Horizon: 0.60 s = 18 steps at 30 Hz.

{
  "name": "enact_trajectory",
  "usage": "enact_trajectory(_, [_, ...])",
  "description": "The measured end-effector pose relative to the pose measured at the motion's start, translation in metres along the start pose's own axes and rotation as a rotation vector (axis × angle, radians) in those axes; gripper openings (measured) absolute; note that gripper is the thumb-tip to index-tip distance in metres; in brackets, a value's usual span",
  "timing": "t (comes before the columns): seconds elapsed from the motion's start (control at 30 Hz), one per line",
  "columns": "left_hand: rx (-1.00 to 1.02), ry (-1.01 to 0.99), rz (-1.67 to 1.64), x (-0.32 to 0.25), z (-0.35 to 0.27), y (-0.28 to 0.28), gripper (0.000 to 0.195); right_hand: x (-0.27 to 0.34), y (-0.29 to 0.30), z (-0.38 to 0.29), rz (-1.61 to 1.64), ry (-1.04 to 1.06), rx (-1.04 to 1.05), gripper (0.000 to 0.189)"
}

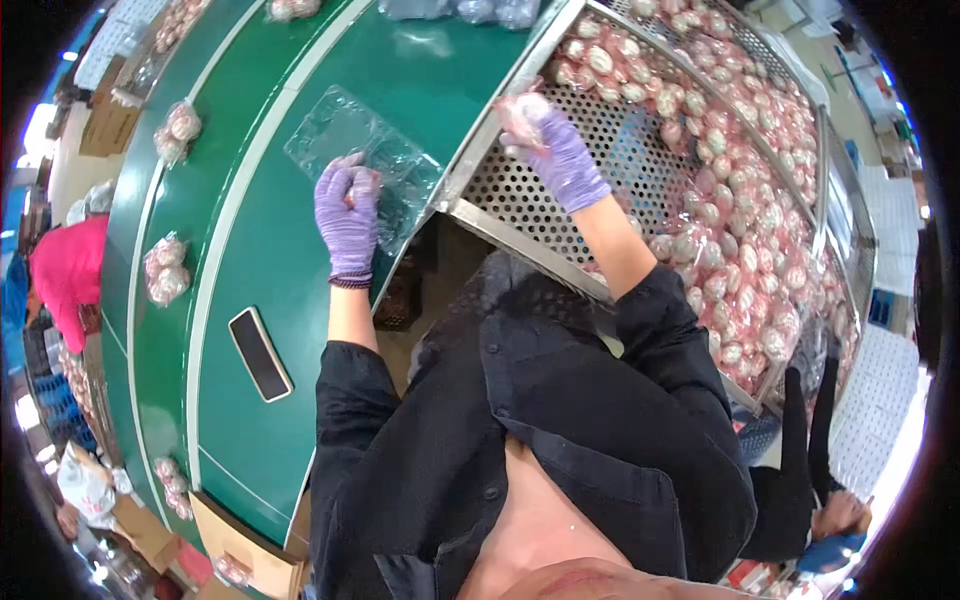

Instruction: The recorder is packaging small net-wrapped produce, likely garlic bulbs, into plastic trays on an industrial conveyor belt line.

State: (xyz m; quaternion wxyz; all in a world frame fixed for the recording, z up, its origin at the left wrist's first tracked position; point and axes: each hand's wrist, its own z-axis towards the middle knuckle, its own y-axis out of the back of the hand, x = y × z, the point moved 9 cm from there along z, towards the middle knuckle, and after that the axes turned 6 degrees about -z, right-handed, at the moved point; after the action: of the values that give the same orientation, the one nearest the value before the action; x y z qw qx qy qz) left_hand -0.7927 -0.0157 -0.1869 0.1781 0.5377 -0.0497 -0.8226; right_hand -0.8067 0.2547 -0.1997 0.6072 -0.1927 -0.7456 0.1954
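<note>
My left hand [346,206], in a purple knit glove, is closed around a small red-netted bulb [363,186]. It rests over a clear plastic bag [337,124] lying flat on the green work surface [262,225]. Above the near compartment of a perforated metal bin [495,169], my right hand [559,154], gloved the same way, grips another white bulb in red netting [523,112], blurred. Many such bulbs, which look like garlic, form a heap [742,247] along the bin's far and right sides.
A phone [260,354] lies left of my left arm. Packed bulbs [166,270] sit on the green conveyor belt [169,337] between white rails. Clear plastic bags [465,9] lie at the far edge. A cardboard box [244,547] stands lower left. Other people [71,277] [787,502] are on both sides.
</note>
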Motion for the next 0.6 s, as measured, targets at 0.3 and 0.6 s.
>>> enact_trajectory(0.3, [0.031,-0.188,0.37,-0.015,0.001,-0.001,0.026,-0.026,-0.078,0.022,-0.008,0.113,0.216,0.037])
enact_trajectory(0.6, [-0.025,-0.179,0.37,-0.017,-0.004,0.006,0.028,-0.033,-0.152,0.01,-1.804,0.547,0.354,0.021])
